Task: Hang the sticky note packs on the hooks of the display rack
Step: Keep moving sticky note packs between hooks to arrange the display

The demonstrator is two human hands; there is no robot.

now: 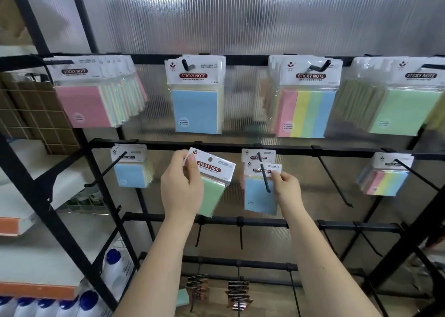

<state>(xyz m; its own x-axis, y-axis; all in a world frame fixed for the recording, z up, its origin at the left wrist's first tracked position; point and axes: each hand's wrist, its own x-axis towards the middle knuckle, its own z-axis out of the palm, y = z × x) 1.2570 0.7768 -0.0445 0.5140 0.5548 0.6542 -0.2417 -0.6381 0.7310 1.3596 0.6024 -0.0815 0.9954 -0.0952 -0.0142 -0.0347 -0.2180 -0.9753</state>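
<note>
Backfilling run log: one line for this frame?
left hand: holds green pack, unhung | right hand: pinches blue pack on middle-row hook | phase: hanging

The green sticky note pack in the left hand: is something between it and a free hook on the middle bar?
Nothing visible blocks it. The left hand holds the green pack free in the air, and the bare hook right of the blue pack is open to reach.

Green pack [214, 194]; blue pack [261, 197]; black rack [216, 145]

packs [197, 97] hanging on rack [240, 145] hooks, bottles [115, 268] lower left
</note>
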